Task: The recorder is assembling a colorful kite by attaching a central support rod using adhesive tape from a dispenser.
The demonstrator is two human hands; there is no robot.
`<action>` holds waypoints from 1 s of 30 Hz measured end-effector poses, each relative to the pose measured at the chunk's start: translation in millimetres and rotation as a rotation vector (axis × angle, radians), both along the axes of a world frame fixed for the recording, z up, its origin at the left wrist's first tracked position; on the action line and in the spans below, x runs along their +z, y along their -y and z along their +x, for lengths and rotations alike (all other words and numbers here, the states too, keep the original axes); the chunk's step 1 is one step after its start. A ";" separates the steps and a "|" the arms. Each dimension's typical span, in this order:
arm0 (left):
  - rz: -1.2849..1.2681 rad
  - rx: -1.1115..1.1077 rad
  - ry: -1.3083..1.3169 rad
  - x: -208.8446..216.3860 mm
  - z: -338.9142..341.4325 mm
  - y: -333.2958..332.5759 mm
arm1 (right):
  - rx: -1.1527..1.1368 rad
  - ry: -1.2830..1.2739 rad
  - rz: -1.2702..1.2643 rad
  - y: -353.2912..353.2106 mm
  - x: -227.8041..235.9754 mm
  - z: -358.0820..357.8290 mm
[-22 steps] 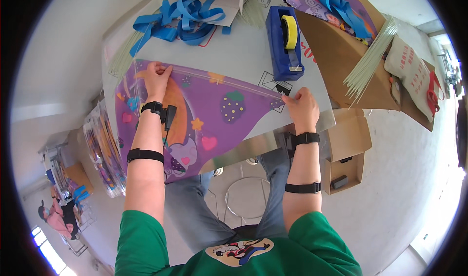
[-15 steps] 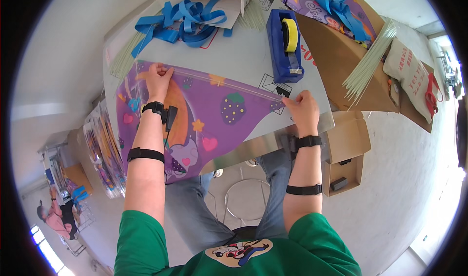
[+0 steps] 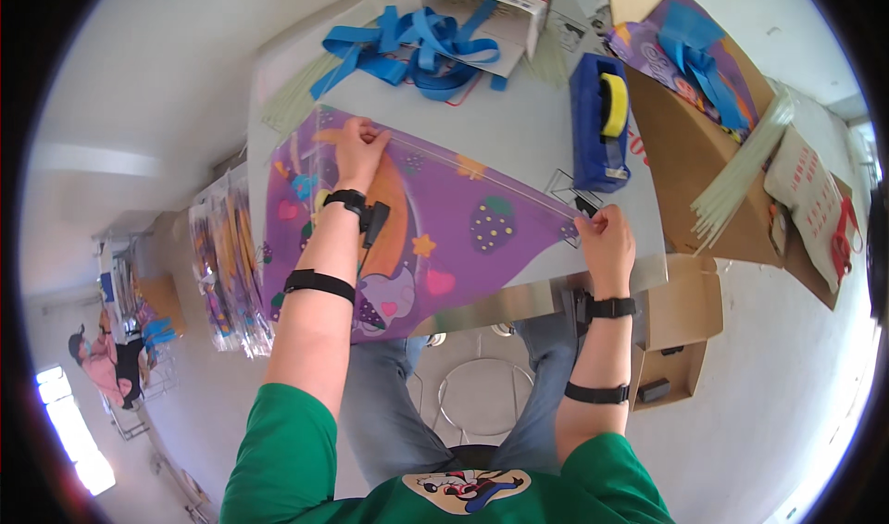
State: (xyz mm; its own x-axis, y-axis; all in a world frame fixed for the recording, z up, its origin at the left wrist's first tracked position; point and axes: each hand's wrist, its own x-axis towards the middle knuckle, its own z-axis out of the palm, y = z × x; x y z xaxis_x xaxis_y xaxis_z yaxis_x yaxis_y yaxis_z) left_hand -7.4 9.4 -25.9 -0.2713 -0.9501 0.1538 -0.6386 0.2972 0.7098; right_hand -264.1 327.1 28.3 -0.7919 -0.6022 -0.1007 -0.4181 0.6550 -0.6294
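Well, the purple sheet (image 3: 449, 232) spans from left hand (image 3: 357, 157) to right hand (image 3: 608, 251), both pinching its far edge.

Purple sheet (image 3: 443, 217) partly behind left forearm (image 3: 337, 246)

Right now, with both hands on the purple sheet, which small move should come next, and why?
Perhaps slide the right hand inward along the pale line to smooth it, the left hand anchoring the purple sheet: the line runs near the sheet's upper edge between both hands, the right one at its tip.
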 end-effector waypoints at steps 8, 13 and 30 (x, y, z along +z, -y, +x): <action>0.012 0.049 -0.026 8.9 -2.6 -7.3 | 0.042 0.107 -0.057 8.1 -3.9 7.1; -0.009 0.058 -0.008 6.9 2.6 0.3 | 0.044 0.123 -0.060 11.8 -3.6 8.7; 0.041 0.079 -0.015 3.2 1.8 10.0 | 0.058 0.081 0.056 11.6 -7.4 4.0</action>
